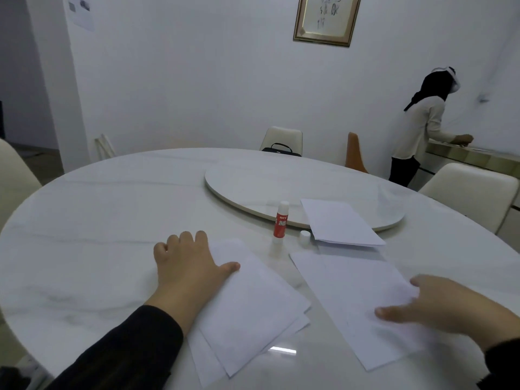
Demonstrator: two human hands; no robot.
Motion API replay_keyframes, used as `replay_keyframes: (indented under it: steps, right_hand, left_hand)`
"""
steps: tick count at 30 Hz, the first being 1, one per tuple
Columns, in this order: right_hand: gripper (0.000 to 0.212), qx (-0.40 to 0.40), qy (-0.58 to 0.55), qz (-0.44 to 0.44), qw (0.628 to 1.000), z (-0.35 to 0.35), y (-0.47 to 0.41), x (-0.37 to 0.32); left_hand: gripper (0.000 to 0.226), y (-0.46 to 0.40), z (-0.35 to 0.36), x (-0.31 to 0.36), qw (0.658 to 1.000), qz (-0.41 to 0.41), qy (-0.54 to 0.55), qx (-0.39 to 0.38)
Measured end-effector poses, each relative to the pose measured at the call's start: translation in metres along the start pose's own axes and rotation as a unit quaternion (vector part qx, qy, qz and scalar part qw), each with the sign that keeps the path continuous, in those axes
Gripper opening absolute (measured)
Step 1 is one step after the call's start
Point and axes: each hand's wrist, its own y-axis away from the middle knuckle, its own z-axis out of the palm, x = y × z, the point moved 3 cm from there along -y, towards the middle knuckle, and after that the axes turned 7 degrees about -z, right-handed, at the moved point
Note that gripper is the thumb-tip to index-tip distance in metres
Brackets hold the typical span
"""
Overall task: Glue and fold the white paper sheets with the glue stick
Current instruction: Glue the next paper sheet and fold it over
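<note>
My left hand lies flat, fingers spread, on a small stack of white sheets on the table. My right hand rests on a single sheet, fingers straight and slightly apart. The red glue stick stands upright and uncapped beyond them, its cap beside it, by more sheets.

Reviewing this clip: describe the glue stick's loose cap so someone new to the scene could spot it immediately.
Start at the round white marble table and find the raised white turntable at its centre. Just in front of the turntable's near edge stands the red-and-white glue stick, upright and uncapped. The small white cylindrical cap sits to its right, beside the folded white paper stack; it is the only small round thing among flat sheets.
</note>
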Motion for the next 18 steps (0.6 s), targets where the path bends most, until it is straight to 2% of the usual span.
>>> replay_keyframes:
  steps: [2,3,5,7,10,12,13,16,18]
  right_hand:
    - [0.120,-0.016,-0.003,-0.026,1.000,0.010,0.007,0.009]
    - [0.119,0.002,-0.016,-0.031,0.999,0.012,0.007,0.014]
    - [0.102,0.045,-0.052,-0.026,0.997,0.013,0.006,0.023]
    - [0.100,0.065,-0.071,-0.028,0.995,0.015,0.001,0.028]
    - [0.098,0.073,-0.080,-0.033,0.994,0.014,-0.004,0.029]
    - [0.084,0.093,-0.099,-0.037,0.990,0.014,-0.007,0.031]
    - [0.070,0.105,-0.108,-0.049,0.987,0.015,-0.008,0.032]
    - [0.022,0.149,-0.124,-0.093,0.977,0.013,-0.006,0.035]
    - [0.016,0.181,-0.137,-0.125,0.966,0.005,-0.001,0.036]
  left_hand:
    - [0.078,0.003,0.000,0.000,1.000,-0.011,-0.017,-0.013]
    - [0.076,0.005,0.000,-0.001,0.999,-0.013,-0.023,-0.019]
    - [0.071,0.009,-0.002,-0.002,0.999,-0.014,-0.028,-0.033]
    - [0.068,0.010,-0.004,-0.004,0.999,-0.006,-0.019,-0.044]
    - [0.066,0.014,-0.006,-0.008,0.988,0.080,0.088,-0.097]
    - [0.059,0.022,-0.011,-0.008,0.959,0.146,0.172,-0.169]
    - [0.056,0.028,-0.013,-0.008,0.953,0.167,0.168,-0.189]
    - [0.054,0.039,-0.016,-0.006,0.967,0.180,0.089,-0.158]
    - [0.053,0.045,-0.015,-0.001,0.978,0.168,0.048,-0.116]
